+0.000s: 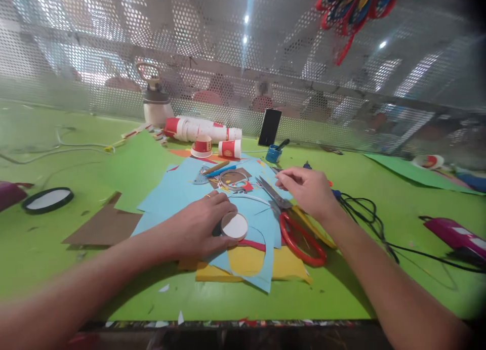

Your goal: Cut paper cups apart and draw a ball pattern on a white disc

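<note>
My left hand (207,221) is closed around a small round object with a white face (234,226), held just over cut light blue paper (261,269). My right hand (307,188) has its thumb and fingers pinched together. Something thin and grey shows at its fingertips, too small to name. Beside that hand lie scissors with red handles (304,246), blades parted, and a yellow-handled tool (313,227) partly hidden by the wrist. Beyond my hands are a blue pen (222,170), a clear protractor (200,176), a ring (233,179) and paper scraps.
Stacked paper cups (201,129), a phone (270,127), a blue jar (273,154) and a bottle (156,107) stand or lie at the back. A black cord (364,208) runs to a magenta tool (455,233) at right. A round mirror-like disc (47,200) lies left on the green table (125,299).
</note>
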`<control>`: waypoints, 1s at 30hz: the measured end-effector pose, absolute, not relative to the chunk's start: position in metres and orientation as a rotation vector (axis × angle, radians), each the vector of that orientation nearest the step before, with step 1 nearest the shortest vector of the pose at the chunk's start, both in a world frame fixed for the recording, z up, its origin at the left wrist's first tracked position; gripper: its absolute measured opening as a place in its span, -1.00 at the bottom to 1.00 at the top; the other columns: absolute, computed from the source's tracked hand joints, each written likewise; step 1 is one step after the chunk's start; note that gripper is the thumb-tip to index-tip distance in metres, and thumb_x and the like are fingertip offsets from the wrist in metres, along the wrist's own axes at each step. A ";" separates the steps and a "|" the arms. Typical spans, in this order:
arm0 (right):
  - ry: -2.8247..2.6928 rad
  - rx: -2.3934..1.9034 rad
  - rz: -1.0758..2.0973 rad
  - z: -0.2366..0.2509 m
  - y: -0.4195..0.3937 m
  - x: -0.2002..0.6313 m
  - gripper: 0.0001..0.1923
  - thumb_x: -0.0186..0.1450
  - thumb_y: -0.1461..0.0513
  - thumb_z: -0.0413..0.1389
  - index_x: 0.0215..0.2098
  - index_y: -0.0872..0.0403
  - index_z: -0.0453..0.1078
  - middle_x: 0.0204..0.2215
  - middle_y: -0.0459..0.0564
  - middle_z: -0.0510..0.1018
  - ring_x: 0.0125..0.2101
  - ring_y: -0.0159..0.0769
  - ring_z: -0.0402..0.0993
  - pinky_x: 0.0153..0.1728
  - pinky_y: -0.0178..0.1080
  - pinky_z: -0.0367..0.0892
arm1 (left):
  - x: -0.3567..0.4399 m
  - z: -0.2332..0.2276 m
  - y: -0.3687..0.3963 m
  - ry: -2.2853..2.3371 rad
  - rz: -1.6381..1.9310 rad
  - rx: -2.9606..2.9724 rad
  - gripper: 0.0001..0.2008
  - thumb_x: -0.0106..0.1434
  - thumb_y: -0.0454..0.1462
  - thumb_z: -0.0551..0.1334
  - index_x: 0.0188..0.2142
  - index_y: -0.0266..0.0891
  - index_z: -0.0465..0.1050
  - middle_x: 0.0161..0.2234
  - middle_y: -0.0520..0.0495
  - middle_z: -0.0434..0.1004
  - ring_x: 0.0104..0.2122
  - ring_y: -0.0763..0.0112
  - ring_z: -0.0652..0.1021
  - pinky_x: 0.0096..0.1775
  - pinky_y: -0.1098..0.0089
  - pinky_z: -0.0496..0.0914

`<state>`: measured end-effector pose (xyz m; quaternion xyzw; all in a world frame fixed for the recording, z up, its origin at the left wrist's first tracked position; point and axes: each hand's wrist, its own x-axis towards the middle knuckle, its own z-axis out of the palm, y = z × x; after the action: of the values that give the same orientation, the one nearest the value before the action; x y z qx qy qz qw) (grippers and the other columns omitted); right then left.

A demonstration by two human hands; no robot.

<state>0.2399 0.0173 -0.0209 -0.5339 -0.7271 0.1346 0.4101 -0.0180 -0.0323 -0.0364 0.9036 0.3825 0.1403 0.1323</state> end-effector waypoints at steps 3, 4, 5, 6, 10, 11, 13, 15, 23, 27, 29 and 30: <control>-1.807 -1.373 0.362 -0.025 0.026 0.245 -0.76 0.23 0.17 0.07 -0.40 0.14 0.52 -0.49 0.03 0.63 -0.46 -0.22 0.56 -0.38 -0.22 0.43 | -0.018 -0.036 -0.031 1.091 0.402 2.598 -0.61 0.23 -0.05 0.23 -0.07 -0.26 0.41 -0.14 -0.17 0.41 -0.11 0.12 0.41 -0.12 0.18 0.36; -1.807 -1.382 0.367 -0.026 0.027 0.246 -0.77 0.22 0.17 0.07 -0.41 0.13 0.52 -0.50 0.02 0.63 -0.46 -0.22 0.55 -0.38 -0.22 0.43 | -0.018 -0.036 -0.031 1.084 0.403 2.596 -0.62 0.24 -0.05 0.23 -0.07 -0.26 0.42 -0.15 -0.17 0.41 -0.11 0.12 0.41 -0.12 0.18 0.36; -1.810 -1.392 0.371 -0.027 0.028 0.246 -0.77 0.22 0.17 0.07 -0.42 0.13 0.51 -0.50 0.02 0.63 -0.47 -0.22 0.55 -0.38 -0.22 0.43 | -0.018 -0.036 -0.031 1.079 0.406 2.594 -0.62 0.24 -0.05 0.22 -0.08 -0.26 0.42 -0.15 -0.17 0.41 -0.11 0.12 0.41 -0.12 0.18 0.36; -1.816 -1.403 0.374 -0.027 0.028 0.246 -0.77 0.21 0.17 0.08 -0.43 0.12 0.51 -0.51 0.01 0.63 -0.47 -0.23 0.54 -0.38 -0.22 0.42 | -0.018 -0.035 -0.031 1.079 0.411 2.592 -0.63 0.24 -0.05 0.22 -0.08 -0.25 0.42 -0.15 -0.17 0.41 -0.12 0.13 0.41 -0.12 0.18 0.36; -1.855 -1.452 0.381 -0.029 0.027 0.244 -0.76 0.21 0.17 0.07 -0.49 0.11 0.50 -0.57 -0.03 0.61 -0.53 -0.26 0.50 -0.44 -0.26 0.38 | -0.018 -0.034 -0.031 1.084 0.428 2.575 -0.66 0.24 -0.06 0.23 -0.10 -0.21 0.43 -0.20 -0.15 0.41 -0.18 0.15 0.43 -0.17 0.21 0.37; -1.865 -1.464 0.378 -0.030 0.027 0.243 -0.75 0.21 0.17 0.06 -0.50 0.11 0.49 -0.58 -0.04 0.59 -0.55 -0.27 0.48 -0.46 -0.27 0.35 | -0.018 -0.034 -0.031 1.077 0.437 2.574 -0.67 0.24 -0.06 0.23 -0.11 -0.20 0.43 -0.21 -0.14 0.41 -0.19 0.16 0.43 -0.18 0.22 0.37; -1.882 -1.484 0.367 -0.032 0.027 0.243 -0.75 0.22 0.17 0.06 -0.49 0.11 0.50 -0.60 -0.06 0.58 -0.56 -0.28 0.46 -0.49 -0.28 0.31 | -0.018 -0.034 -0.031 1.059 0.449 2.574 -0.69 0.25 -0.06 0.22 -0.12 -0.19 0.42 -0.24 -0.13 0.41 -0.20 0.16 0.42 -0.18 0.21 0.36; -1.897 -1.499 0.356 -0.033 0.027 0.243 -0.76 0.23 0.19 0.06 -0.45 0.12 0.51 -0.57 -0.06 0.59 -0.55 -0.28 0.45 -0.49 -0.28 0.29 | -0.017 -0.034 -0.031 1.055 0.442 2.568 -0.71 0.26 -0.07 0.21 -0.14 -0.20 0.42 -0.25 -0.13 0.40 -0.20 0.15 0.40 -0.16 0.18 0.35; -2.057 -1.364 0.347 -0.036 0.015 0.230 -0.85 0.27 0.24 0.09 -0.32 0.08 0.52 -0.35 0.02 0.62 -0.30 -0.21 0.51 -0.25 -0.20 0.38 | -0.019 -0.036 -0.032 1.045 0.417 2.490 -0.75 0.30 -0.11 0.18 -0.13 -0.19 0.37 -0.18 -0.14 0.38 -0.17 0.12 0.35 -0.12 0.09 0.31; -2.125 -1.259 0.310 -0.038 0.010 0.225 -0.84 0.29 0.26 0.10 -0.21 0.03 0.51 -0.25 0.03 0.62 -0.16 -0.15 0.47 -0.02 -0.07 0.32 | -0.020 -0.036 -0.034 1.046 0.414 2.476 -0.74 0.30 -0.11 0.18 -0.08 -0.17 0.36 -0.16 -0.15 0.39 -0.16 0.11 0.34 -0.12 0.09 0.32; -2.091 -1.276 0.249 -0.040 0.011 0.226 -0.83 0.30 0.25 0.08 -0.19 0.04 0.50 -0.23 0.06 0.62 -0.14 -0.12 0.45 -0.02 -0.03 0.31 | -0.020 -0.035 -0.034 1.039 0.417 2.478 -0.73 0.30 -0.09 0.17 -0.09 -0.18 0.36 -0.16 -0.15 0.39 -0.16 0.11 0.34 -0.13 0.09 0.32; -2.067 -1.293 0.214 -0.041 0.011 0.227 -0.83 0.31 0.25 0.07 -0.21 0.04 0.50 -0.23 0.07 0.61 -0.14 -0.10 0.44 -0.02 -0.02 0.31 | -0.020 -0.034 -0.034 1.034 0.424 2.482 -0.72 0.31 -0.08 0.16 -0.10 -0.18 0.37 -0.17 -0.15 0.40 -0.16 0.12 0.35 -0.13 0.09 0.32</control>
<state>0.2266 0.0113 -0.0412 -0.4970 -0.7941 0.0822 0.3401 -0.0195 -0.0336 -0.0345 0.8917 0.3717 0.1524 0.2084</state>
